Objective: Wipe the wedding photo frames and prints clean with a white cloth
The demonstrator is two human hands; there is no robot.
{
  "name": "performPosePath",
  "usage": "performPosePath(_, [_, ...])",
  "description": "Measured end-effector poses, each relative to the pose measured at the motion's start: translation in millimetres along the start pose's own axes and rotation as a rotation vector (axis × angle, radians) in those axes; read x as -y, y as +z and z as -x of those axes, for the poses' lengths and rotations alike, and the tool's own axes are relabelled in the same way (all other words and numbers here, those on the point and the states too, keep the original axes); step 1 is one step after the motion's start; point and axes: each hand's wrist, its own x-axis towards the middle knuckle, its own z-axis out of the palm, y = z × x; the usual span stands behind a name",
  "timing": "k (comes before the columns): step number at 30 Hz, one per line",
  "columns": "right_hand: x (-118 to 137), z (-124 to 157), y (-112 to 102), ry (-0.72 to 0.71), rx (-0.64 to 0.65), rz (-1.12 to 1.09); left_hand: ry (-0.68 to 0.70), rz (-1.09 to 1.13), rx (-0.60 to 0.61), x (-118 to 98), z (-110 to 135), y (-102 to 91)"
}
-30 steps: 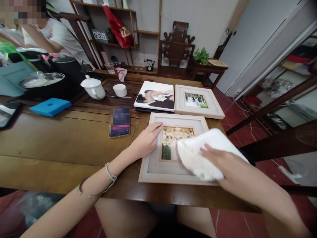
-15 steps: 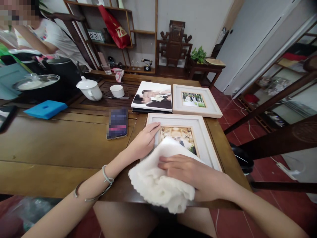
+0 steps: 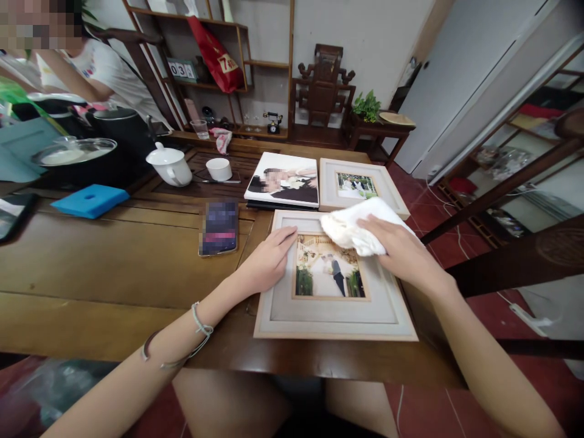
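Note:
A light-wood picture frame (image 3: 283,316) with a wide pale mount lies flat near the table's front edge, around a wedding photo (image 3: 331,267). My left hand (image 3: 269,261) lies across the frame's left border, its fingers stretched out flat; the thumb is hard to make out. A folded white towel (image 3: 347,225) is under my right hand (image 3: 387,237), whose fingers press into it. The towel covers the frame's upper right corner and overlaps the lower edge of a second picture frame (image 3: 392,191) behind. Beside that one sits a wedding album (image 3: 292,176) on a dark item.
A phone (image 3: 219,228) lies left of the near frame. Further left are a blue sponge-like block (image 3: 91,201), a lidded white cup (image 3: 170,164), a small white cup (image 3: 219,169) and a glass-lidded pot (image 3: 75,158). A person (image 3: 98,73) sits at the far left. A dark chair (image 3: 515,255) stands right.
My right hand has moved the towel forward and right, from the frame's near side to its upper right corner. The photo and near border now show. My left hand has stayed in place.

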Motion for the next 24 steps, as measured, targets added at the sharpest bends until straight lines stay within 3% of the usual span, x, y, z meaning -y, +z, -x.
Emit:
performPosePath(2, [-1.8,-14.4,13.4,-0.007,-0.074,0.031,0.001,0.005,-0.007,0.3,0.1,0.2])
performPosePath(4, [3.7,-18.2,19.5,-0.071,-0.049,0.008,0.0,0.007,-0.012,0.5,0.1,0.6])
performPosePath(7, [24.2,-3.7,10.2,-0.195,0.116,-0.109,-0.003,0.006,-0.021,0.2,0.0,0.8])
performPosePath(12, [65.4,29.7,-26.4,-0.467,0.447,-0.414,-0.02,0.002,-0.028,-1.8,0.1,0.1])
performPosePath(14, [69.7,31.1,-30.0,-0.51,0.495,-0.438,-0.021,-0.003,-0.023,-2.2,0.1,0.2])
performPosePath(19, [48.5,2.4,-2.8,-0.263,0.211,-0.152,-0.026,0.009,-0.028,-1.4,-0.3,1.5])
performPosePath(21, [42.0,-12.1,8.2,-0.275,0.137,-0.09,-0.017,0.028,-0.042,-0.7,-0.3,2.2])
performPosePath(24, [45.5,-23.5,11.8,-0.408,0.147,-0.151,-0.012,0.033,-0.052,0.4,-0.2,2.5])
